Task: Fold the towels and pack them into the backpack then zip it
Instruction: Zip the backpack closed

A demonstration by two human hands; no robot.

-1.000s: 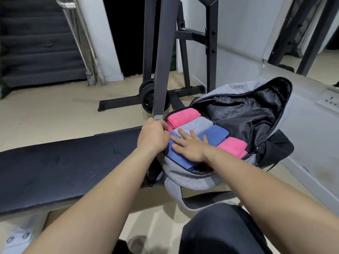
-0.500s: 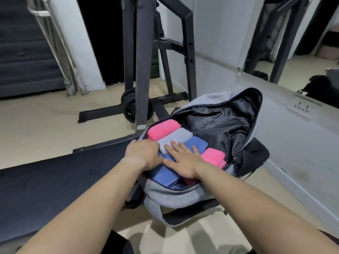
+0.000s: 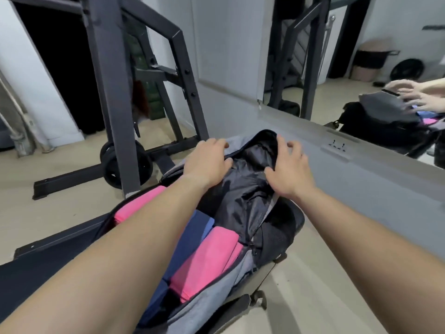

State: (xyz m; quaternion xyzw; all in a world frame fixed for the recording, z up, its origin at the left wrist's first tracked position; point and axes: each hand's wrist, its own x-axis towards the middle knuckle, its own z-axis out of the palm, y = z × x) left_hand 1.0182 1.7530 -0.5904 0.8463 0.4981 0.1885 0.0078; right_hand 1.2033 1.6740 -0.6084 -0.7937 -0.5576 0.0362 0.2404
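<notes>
Grey fabric backpack (image 3: 209,307) is lying open on the bench end (image 3: 48,261), its black-lined flap (image 3: 240,186) standing up w/ both hands at the far rim. Left hand (image 3: 207,162) is curling its fingers (image 3: 220,143) over the flap's left edge, gripping it. Right hand (image 3: 289,169) is hovering w/ fingers (image 3: 292,147) spread and loose, touching the right edge at most; cannot tell if gripping. Nearer than the fingers, under the forearms, pink towels (image 3: 207,259) and a blue towel (image 3: 192,235) are sitting packed inside.

We see two bare forearms — no sleeves, watch or rings — ending in a left hand (image 3: 209,162) and right hand (image 3: 287,171).
</notes>
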